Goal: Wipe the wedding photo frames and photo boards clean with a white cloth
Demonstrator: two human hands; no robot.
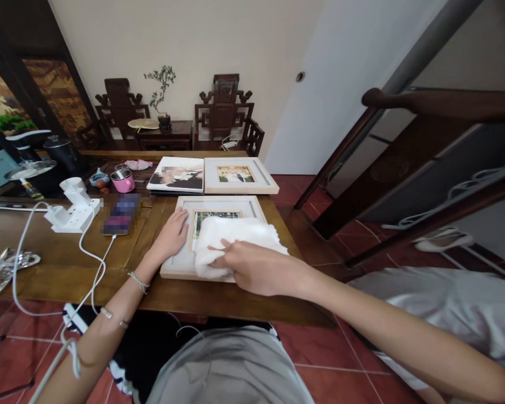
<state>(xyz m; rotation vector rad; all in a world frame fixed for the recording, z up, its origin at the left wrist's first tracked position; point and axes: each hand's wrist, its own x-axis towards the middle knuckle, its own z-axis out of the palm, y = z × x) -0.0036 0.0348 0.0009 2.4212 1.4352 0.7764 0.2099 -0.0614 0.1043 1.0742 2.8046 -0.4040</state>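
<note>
A light wooden picture frame point(174, 266) with a pale mat lies flat near the table's front edge. My left hand point(173, 234) rests on its left side, fingers stretched out over the border. A white cloth point(244, 233) covers much of the frame's right and middle part. On the cloth presses my right hand point(250, 264), its fingers closed on the fabric. Part of the photo point(197, 224) inside the frame shows left of the cloth; the rest is hidden.
Behind lie a second framed picture point(258, 182) and a photo print point(179, 174). To the left are a phone point(122, 214), a white power strip point(76, 216) with cables, and a pink cup point(123, 181). A wooden chair point(387, 157) stands right; a person's sleeve point(446, 308) is close by.
</note>
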